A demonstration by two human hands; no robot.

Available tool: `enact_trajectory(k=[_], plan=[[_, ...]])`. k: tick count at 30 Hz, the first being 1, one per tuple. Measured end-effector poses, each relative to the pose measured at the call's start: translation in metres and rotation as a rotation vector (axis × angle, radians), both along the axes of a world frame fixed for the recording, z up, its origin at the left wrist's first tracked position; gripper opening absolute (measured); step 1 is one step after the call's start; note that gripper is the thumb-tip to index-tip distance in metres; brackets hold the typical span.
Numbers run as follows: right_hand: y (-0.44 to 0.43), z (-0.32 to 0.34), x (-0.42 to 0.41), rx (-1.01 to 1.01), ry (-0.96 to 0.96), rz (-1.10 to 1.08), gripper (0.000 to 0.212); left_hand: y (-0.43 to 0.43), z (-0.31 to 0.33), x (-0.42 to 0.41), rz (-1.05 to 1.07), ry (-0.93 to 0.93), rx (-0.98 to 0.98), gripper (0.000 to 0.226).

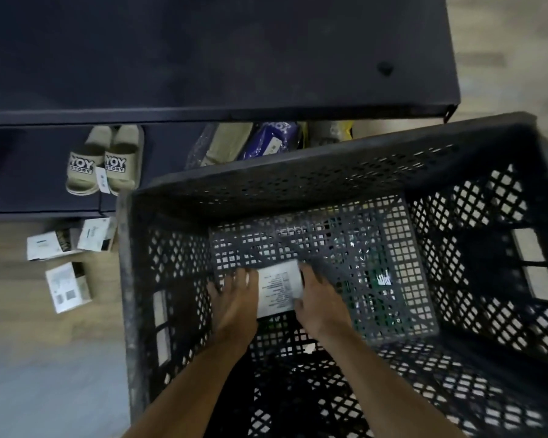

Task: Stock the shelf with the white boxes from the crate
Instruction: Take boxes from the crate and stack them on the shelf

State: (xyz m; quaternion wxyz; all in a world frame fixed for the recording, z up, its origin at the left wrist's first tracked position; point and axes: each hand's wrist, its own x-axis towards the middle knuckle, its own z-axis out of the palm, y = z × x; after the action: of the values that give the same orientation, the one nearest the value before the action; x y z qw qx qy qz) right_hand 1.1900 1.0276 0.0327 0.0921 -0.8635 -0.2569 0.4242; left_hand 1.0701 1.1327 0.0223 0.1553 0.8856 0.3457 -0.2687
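From the head camera, looking straight down, a dark lattice crate (298, 162) fills the lower right of the view, and both bare forearms reach down into it. At the bottom of the crate lies one white box (277, 287), its printed face turned up, and it sits between the two hands. The left hand (234, 298) is open, its fingers spread and fairly straight, with the fingertips against the left edge of the box. The right hand (321, 303) takes the box from the other side: its fingers run along the right edge and its thumb curls onto the lower right corner, so it grips the box.

Beyond the crate stands the dark shelf (203, 58). On its lower level, left of the crate, a pair of beige slippers (105, 159) sits side by side with a tag between them, and further right some bagged goods (234, 140) lie just behind the crate's far wall.

Three other boxes (67, 286) lie on the wooden floor (29, 327) left of the crate, two near the foot of the shelf and one nearer the person
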Motion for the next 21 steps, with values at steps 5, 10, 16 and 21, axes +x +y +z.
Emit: enact_trajectory(k=[5, 10, 16, 21], plan=[[-0.02, 0.003, 0.036, 0.002, -0.105, -0.127, 0.072, -0.017, 0.001, 0.038, 0.371, -0.295, -0.353, 0.073], [-0.027, 0.002, 0.061, -0.009, 0.058, -0.06, 0.088, -0.007, -0.007, 0.032, 0.536, -0.295, -0.385, 0.114], [-0.016, -0.003, 0.059, 0.03, -0.002, 0.014, 0.102, 0.004, -0.012, 0.029, 0.67, -0.338, -0.574, 0.081], [-0.016, 0.007, 0.066, 0.063, -0.086, 0.032, 0.09, 0.008, 0.0, 0.034, 0.524, -0.443, -0.366, 0.054]])
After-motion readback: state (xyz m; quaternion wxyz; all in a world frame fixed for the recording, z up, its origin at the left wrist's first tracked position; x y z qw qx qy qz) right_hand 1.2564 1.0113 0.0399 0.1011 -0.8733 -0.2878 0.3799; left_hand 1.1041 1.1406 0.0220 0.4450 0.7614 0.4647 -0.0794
